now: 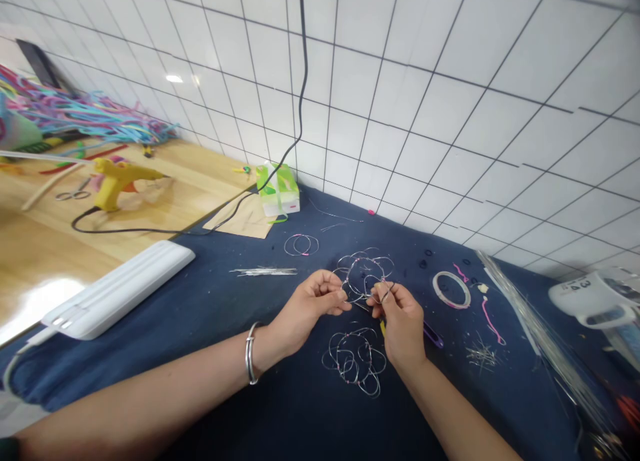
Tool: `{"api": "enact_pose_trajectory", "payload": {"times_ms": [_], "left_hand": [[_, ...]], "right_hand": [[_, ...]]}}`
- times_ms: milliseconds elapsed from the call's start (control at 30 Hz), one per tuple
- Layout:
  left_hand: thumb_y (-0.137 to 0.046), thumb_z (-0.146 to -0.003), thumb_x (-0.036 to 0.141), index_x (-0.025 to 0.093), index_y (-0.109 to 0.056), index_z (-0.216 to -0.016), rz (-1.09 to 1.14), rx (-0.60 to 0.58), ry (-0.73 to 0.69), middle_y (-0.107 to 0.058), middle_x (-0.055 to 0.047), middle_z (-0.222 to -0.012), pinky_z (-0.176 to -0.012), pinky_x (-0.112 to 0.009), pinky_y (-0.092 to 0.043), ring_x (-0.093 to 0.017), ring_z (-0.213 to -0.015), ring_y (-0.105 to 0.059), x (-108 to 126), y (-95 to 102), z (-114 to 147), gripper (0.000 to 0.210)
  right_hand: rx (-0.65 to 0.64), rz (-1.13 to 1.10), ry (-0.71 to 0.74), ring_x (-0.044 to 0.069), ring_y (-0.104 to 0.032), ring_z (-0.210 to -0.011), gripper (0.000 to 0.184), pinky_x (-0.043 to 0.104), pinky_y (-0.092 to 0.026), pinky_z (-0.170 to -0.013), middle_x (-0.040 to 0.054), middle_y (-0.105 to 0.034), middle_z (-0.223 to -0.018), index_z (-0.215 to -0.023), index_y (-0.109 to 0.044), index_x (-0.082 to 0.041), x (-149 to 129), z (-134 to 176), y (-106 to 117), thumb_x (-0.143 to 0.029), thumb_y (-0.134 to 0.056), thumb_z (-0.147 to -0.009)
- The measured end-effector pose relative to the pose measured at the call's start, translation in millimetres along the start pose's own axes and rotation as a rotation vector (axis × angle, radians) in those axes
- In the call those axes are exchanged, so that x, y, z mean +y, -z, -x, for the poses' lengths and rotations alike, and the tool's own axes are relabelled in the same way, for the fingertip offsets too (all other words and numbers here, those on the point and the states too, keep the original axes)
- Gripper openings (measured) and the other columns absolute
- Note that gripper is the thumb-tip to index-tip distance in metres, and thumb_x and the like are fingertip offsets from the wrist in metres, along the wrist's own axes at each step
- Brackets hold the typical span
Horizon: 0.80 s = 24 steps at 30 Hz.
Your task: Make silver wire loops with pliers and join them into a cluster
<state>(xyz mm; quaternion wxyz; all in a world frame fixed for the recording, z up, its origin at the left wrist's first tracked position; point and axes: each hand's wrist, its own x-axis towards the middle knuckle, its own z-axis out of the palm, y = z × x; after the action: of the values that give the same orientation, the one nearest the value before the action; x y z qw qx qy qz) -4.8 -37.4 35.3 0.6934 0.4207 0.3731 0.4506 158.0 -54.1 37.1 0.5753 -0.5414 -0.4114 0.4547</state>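
Note:
A looped wire ring (365,259) with smaller wire loops around it is held up between my two hands. My left hand (320,299) pinches its lower left side between thumb and fingers. My right hand (400,314) grips its lower right side, fingers closed on the wire. Below them, a second looped wire piece (354,362) with small pink spots lies on the dark blue cloth (240,407). Partly hidden behind my right hand is a tool with a purple handle (433,335) and a bit of yellow.
Left of my hands lie a bundle of short wires (265,271) and two thin rings (301,245). A white power bank (120,287), yellow glue gun (117,181) and tissue pack (278,191) are farther left. Rightward are a tape-like ring (451,289), wire scraps (483,355), long wires (545,341) and a cup (590,297).

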Motion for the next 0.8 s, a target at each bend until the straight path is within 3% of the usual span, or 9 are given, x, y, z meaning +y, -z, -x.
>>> {"api": "enact_pose_trajectory", "payload": {"times_ms": [267,500,800], "left_hand": [[-0.064,-0.075,0.024,0.017,-0.056,-0.093,0.057,-0.032,0.083,-0.057,0.000,-0.074,-0.065,-0.024,-0.044,-0.011,-0.067,-0.058,-1.1,1.7,0.9,0.020],[-0.063,-0.075,0.029,0.017,-0.061,-0.091,0.036,-0.023,0.094,-0.054,0.001,-0.068,-0.056,-0.022,-0.040,-0.008,-0.057,-0.051,-1.0,1.6,-0.8,0.021],[-0.060,-0.077,0.034,0.016,-0.061,-0.082,-0.060,0.017,0.012,-0.050,0.003,-0.063,-0.052,-0.021,-0.036,-0.007,-0.052,-0.046,0.5,3.8,-2.9,0.018]], "right_hand": [[-0.011,0.019,0.003,0.015,-0.061,-0.073,0.021,0.025,-0.045,-0.056,0.0051,-0.064,-0.087,-0.084,-0.062,-0.018,2.1,0.6,-0.2,-0.037,-0.056,-0.079],[-0.018,-0.007,-0.021,0.020,-0.060,-0.089,0.024,0.030,-0.051,-0.069,0.0053,-0.066,-0.090,-0.089,-0.063,-0.018,4.3,1.1,-2.6,-0.038,-0.059,-0.076],[-0.059,0.019,-0.031,0.018,-0.061,-0.081,0.025,0.032,-0.051,-0.069,0.0049,-0.066,-0.087,-0.089,-0.065,-0.017,6.9,-1.0,-1.6,-0.038,-0.060,-0.075]]}}
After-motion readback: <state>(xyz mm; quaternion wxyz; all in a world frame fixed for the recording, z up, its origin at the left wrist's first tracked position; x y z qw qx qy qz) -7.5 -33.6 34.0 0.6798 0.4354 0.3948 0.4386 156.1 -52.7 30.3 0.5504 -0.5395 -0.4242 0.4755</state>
